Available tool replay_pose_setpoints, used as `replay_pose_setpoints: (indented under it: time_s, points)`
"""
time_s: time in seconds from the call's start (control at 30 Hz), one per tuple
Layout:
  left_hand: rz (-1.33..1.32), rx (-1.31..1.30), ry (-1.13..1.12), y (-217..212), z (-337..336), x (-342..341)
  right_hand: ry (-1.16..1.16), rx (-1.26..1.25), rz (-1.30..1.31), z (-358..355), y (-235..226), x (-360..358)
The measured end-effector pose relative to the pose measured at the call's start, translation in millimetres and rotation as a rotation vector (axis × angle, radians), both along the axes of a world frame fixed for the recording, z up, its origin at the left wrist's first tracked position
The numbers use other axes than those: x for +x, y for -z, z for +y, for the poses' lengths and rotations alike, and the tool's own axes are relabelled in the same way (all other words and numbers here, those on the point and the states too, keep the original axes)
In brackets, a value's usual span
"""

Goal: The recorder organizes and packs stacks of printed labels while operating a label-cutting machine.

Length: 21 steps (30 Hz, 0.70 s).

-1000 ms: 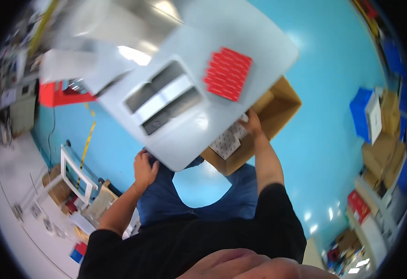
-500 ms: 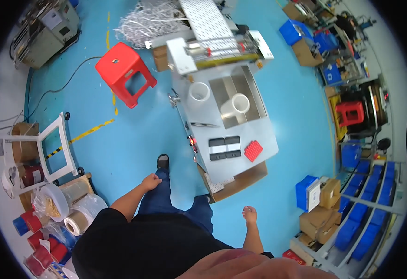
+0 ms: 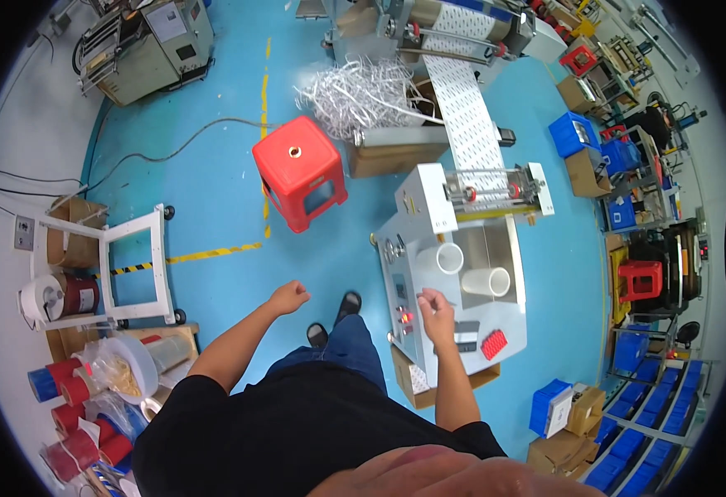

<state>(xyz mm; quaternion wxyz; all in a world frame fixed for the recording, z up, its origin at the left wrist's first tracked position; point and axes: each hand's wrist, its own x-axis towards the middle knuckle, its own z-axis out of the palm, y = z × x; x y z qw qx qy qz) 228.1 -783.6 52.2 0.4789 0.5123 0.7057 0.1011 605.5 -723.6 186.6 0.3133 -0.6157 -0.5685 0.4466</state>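
My right hand [image 3: 437,311] reaches over the near end of the machine's metal tabletop [image 3: 508,319]. Its fingers are bent together, and whatever may be between them is hidden. Beyond this hand stand a white tube [image 3: 441,258] and a second white roll [image 3: 486,282], the latter in the sunken metal bay. Below the hand and partly behind my forearm lie black blocks [image 3: 467,333] with a pale band, beside a red bumpy piece [image 3: 494,344]. My left hand [image 3: 290,296] hangs over the blue floor with its fingers curled and nothing visible in it.
A red stool [image 3: 300,161] stands ahead on the left. Behind it lies a heap of white paper strips [image 3: 359,95]. A patterned white web [image 3: 465,103] runs into the machine. An open carton [image 3: 483,377] sits beneath its near end; a white wheeled frame [image 3: 162,257] stands left.
My right hand has gone from beside my body up over the tabletop. The machine and stool now appear farther right in view, and my feet have shifted.
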Motion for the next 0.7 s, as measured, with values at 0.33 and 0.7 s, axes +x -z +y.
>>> replay_pose_setpoints:
  time_s: [0.33, 0.7]
  points:
    - [0.019, 0.1, 0.029, 4, 265, -96, -0.375, 0.58, -0.445, 255, 16, -99]
    - [0.402, -0.034, 0.154, 138, 495, -249, -0.661, 0.373, -0.704, 371, 28, -146]
